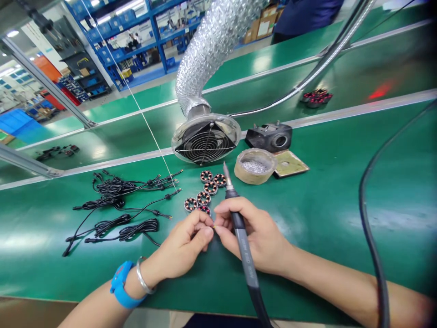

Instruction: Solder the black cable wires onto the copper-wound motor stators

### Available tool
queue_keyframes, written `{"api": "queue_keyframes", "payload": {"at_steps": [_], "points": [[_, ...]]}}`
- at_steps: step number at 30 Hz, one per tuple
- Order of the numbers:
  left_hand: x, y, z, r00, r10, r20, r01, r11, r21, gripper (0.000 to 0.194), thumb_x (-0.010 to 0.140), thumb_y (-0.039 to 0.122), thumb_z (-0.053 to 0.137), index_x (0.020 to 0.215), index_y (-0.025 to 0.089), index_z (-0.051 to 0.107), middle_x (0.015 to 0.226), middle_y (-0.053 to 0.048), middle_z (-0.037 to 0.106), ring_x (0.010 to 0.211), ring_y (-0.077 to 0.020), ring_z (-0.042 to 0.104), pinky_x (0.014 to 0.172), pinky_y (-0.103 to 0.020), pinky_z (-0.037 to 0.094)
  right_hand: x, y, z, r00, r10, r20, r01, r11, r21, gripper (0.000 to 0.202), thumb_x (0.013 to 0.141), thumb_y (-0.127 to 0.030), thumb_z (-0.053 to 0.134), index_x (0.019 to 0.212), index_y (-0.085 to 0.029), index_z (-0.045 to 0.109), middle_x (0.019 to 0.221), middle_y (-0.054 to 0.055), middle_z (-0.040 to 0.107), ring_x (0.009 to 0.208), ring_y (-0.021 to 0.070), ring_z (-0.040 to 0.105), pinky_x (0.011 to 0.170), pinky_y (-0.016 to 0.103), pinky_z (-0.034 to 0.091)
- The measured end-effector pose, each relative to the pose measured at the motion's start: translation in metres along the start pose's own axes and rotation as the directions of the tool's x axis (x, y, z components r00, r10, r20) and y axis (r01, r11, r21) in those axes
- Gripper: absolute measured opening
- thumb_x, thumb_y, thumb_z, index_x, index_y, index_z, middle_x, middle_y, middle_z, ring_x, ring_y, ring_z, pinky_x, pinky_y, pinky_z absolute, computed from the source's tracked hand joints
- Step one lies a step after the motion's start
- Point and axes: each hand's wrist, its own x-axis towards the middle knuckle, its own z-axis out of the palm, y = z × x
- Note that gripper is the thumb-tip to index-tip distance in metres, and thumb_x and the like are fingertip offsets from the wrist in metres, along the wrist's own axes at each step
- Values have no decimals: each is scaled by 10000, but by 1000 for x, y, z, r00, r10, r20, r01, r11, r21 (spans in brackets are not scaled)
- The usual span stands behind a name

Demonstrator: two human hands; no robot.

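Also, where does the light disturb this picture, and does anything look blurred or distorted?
Head view: pale glare on the shiny green tabletop at left, a red reflection beyond the straight silver metal rail at right; head view too: right edge dark and smeared, far blue metal shelves leaning; black-and-grey soldering iron fairly sharp.

Your soldering iron (244,246) is showing matt plastic and a metal tip (228,177), while your smooth tabletop (327,218) is gleaming glossily (the foil duct (210,50) is looking crinkled).
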Motion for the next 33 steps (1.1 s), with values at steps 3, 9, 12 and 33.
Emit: {"api": "queue_keyframes", "payload": {"at_steps": [3, 9, 12, 33], "points": [[3, 0, 1, 994, 21, -106, -20, 1000, 12, 315, 944, 496, 453, 923, 185, 505, 745, 35, 419, 673, -107, 365, 646, -232, 324, -4, -1, 6, 998, 59, -2, -59, 998, 19, 293, 804, -94, 582, 1041, -234, 479, 769, -34, 595, 624, 80, 604, 584, 184, 526], [5, -1, -1, 994, 0, -105, 3, 999, 34, 251, 948, 414, 443, 843, 188, 468, 743, 33, 416, 699, -120, 377, 663, -247, 336, -9, -2, 7, 999, 0, 38, 1, 1000, -24, 252, 814, -77, 558, 1001, -232, 490, 759, -37, 580, 603, 78, 573, 581, 190, 513], [3, 0, -3, 998, -16, -65, 27, 983, 179, 208, 950, 372, 433, 844, 195, 469, 740, 35, 430, 684, -123, 381, 652, -251, 338, -5, 1, 2, 995, -98, -11, 96, 988, -125, 293, 806, -95, 617, 1052, -219, 515, 829, -1, 629, 686, 108, 601, 633, 227, 527], [11, -2, -10, 994, -106, 40, 103, 992, 78, 200, 880, 303, 509, 729, 175, 482, 627, 48, 454, 585, -91, 401, 559, -218, 330, 10, 21, -16, 908, -334, 254, 358, 932, -55, 353, 818, 9, 575, 1121, -161, 636, 807, 56, 679, 690, 130, 538, 627, 264, 489]]}}
